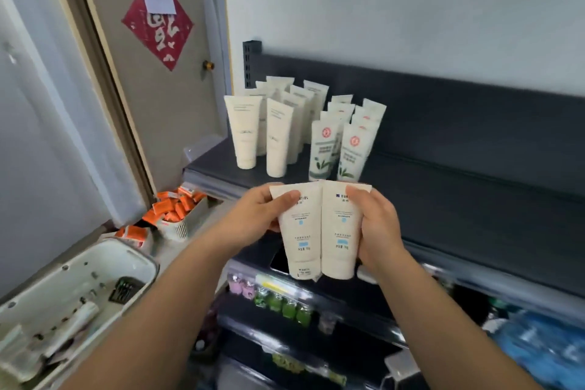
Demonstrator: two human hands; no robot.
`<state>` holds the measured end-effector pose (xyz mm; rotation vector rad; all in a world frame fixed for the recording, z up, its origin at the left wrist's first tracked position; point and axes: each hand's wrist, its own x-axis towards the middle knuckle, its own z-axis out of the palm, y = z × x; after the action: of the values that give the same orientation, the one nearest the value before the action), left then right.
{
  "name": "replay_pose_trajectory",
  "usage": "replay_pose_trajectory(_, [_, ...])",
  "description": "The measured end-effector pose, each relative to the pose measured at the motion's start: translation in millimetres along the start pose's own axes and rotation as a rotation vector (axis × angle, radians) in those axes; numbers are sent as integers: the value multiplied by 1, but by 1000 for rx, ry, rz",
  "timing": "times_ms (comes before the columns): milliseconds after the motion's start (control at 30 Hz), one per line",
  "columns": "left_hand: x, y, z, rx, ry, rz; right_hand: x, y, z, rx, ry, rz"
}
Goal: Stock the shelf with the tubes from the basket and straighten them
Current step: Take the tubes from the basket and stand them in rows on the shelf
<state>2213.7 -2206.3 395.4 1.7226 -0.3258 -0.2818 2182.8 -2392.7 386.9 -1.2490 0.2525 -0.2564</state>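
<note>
both arms reach out in front of the dark shelf. the left hand grips the left tube, thumb curled across its upper front and fingers behind. the right hand grips the right tube the same way, thumb over its top corner. the two white tubes with blue print are held in the air side by side, edges touching, caps down, just before the shelf's front edge.

on the shelf, at 11 o'clock from the hands, the plain cream tubes stand in rows, caps down. at 12 o'clock stand the shorter tubes with a red seal and green leaves, also in rows.

the white basket sits low at 8 o'clock, with blurred tubes and wrappers lying in it. at 9 o'clock a small tray holds orange boxes. at 6 o'clock, lower down, stand small green bottles.
</note>
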Motion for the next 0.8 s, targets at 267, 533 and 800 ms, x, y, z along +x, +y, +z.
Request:
replay_pose_trajectory(267, [35,47,100,-29,-120,100,-2,-59,-93,4,161,-176])
replay_pose_trajectory(533, [98,64,154,160,-78,274,30,-84,-151,-63,196,-264])
replay_pose_trajectory(800, [150,37,190,292,-26,277,59,-58,-182,-125,230,-239])
